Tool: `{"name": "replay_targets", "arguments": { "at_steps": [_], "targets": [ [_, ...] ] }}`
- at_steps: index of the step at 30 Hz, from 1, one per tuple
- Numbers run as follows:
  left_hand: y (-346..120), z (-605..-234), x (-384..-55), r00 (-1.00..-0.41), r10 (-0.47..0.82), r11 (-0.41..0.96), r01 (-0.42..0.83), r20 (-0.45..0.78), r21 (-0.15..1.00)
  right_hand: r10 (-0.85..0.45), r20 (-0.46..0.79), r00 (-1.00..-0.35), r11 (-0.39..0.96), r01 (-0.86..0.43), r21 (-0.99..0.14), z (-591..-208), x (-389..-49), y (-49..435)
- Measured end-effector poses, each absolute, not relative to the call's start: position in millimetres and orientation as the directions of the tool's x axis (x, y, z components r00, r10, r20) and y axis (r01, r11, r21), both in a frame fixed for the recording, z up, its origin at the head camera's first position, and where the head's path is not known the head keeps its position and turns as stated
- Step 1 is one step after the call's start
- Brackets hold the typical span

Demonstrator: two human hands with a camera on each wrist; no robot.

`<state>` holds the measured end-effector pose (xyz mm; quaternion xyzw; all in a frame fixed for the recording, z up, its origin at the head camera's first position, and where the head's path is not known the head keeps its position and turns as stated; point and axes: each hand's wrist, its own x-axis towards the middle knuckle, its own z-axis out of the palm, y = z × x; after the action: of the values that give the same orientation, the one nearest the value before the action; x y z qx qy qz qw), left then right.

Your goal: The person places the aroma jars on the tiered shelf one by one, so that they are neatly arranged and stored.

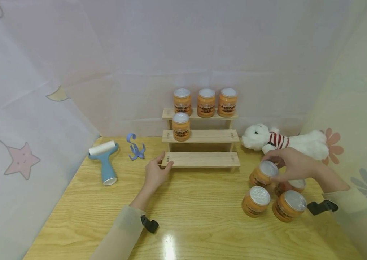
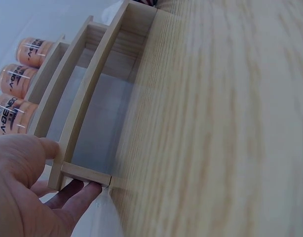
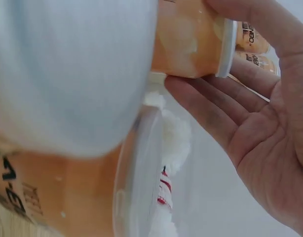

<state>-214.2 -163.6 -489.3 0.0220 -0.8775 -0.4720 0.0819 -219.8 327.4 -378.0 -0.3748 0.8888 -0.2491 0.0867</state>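
My left hand (image 1: 156, 172) grips the left end of a three-step wooden shelf (image 1: 202, 159) at its lowest step. In the left wrist view the thumb is on the step's edge and other fingers touch the side leg (image 2: 86, 174). On the right, my right hand (image 1: 295, 164) holds an orange can (image 1: 261, 177) with a silvery lid, thumb on one side and fingers on the other. Close to it stand a front can (image 1: 255, 202), another can (image 1: 288, 206) to its right, and a can (image 1: 297, 185) partly hidden under the hand.
Three matching cans (image 1: 206, 104) stand on the top step, and one can (image 1: 181, 128) on the middle step's left. A white plush toy (image 1: 306, 142) lies behind the right hand. At left are a lint roller (image 1: 106, 168) and a purple hook (image 1: 136, 150). Cloth walls surround the table (image 1: 183, 216).
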Motion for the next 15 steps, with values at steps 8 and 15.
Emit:
{"name": "replay_targets", "arguments": {
  "at_steps": [8, 15],
  "targets": [
    [-162.8, -488.8, -213.9, -0.985, -0.120, 0.548, 0.036, 0.121, 0.836, -0.645, 0.110, -0.756, 0.623, -0.604, -0.496, -370.7, -221.4, 322.1],
    [-162.6, -490.2, -214.5, -0.986, -0.127, 0.547, 0.024, 0.111, 0.837, -0.613, 0.170, -0.771, 0.602, -0.596, -0.532, -362.6, -224.3, 318.0]
  ]
}}
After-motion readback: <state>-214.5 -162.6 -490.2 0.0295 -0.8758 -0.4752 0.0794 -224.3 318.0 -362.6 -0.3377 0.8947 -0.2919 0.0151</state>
